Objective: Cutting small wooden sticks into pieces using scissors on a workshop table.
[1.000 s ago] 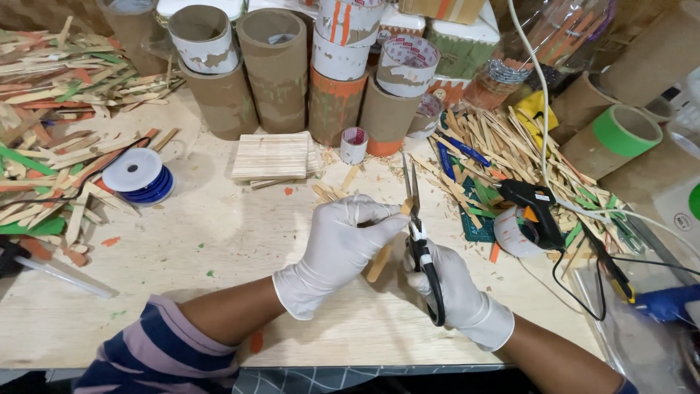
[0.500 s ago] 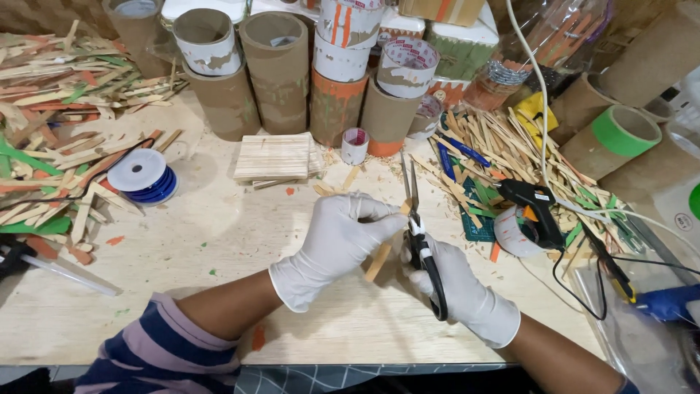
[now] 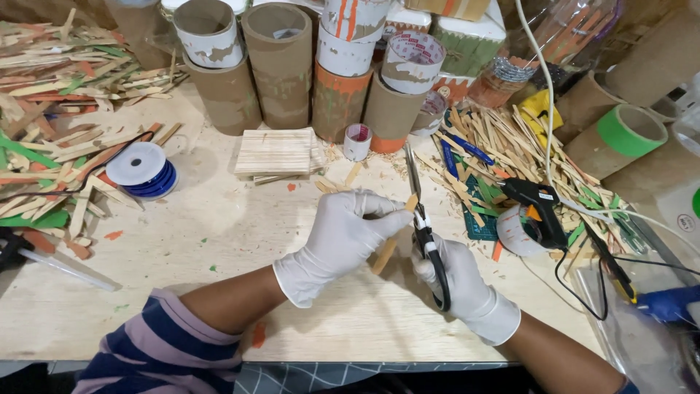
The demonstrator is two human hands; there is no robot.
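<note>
Left hand [image 3: 343, 237]: gloved, pinches stick [image 3: 386, 252] (tilted).
Right hand [image 3: 456, 281]: grips scissors [image 3: 426, 233], blades at stick's top end.

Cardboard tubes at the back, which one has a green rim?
The tube at far right, lying tilted beside the stick pile; the other tubes show brown, white or orange rims.

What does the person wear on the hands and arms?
Both the left hand and the right hand are covered by thin white disposable gloves ending at the wrists. The left arm has a pushed-up sleeve with purple and dark blue stripes. The right forearm is bare.
</note>
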